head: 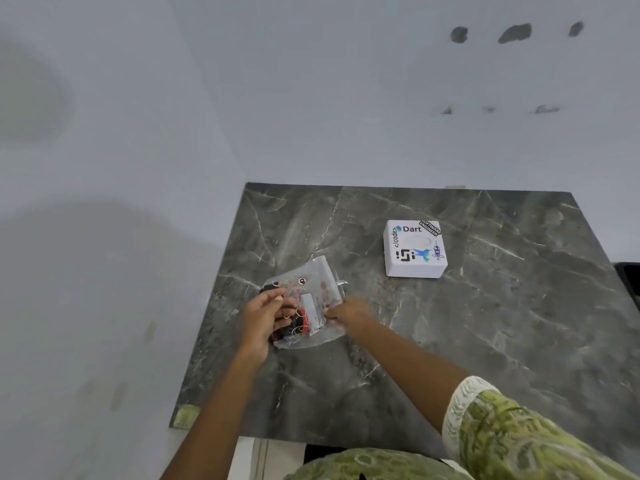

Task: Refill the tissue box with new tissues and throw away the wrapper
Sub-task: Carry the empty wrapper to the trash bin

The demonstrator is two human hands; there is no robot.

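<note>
A pack of tissues in a clear printed plastic wrapper [313, 289] lies on the dark marble counter [485, 341], left of centre. My left hand [261, 318] grips the pack's left side, fingers curled over the wrapper. At the pack's right edge my right hand [348, 311] pinches the wrapper. A white square tissue box [414, 249] with stickers and an oval top opening stands to the upper right, apart from both hands. Nothing shows in its opening.
The counter meets a pale wall at the back and on the left. Its front edge runs just above my green patterned sleeve [519, 434]. A dark object [628, 275] sits at the far right edge of the counter.
</note>
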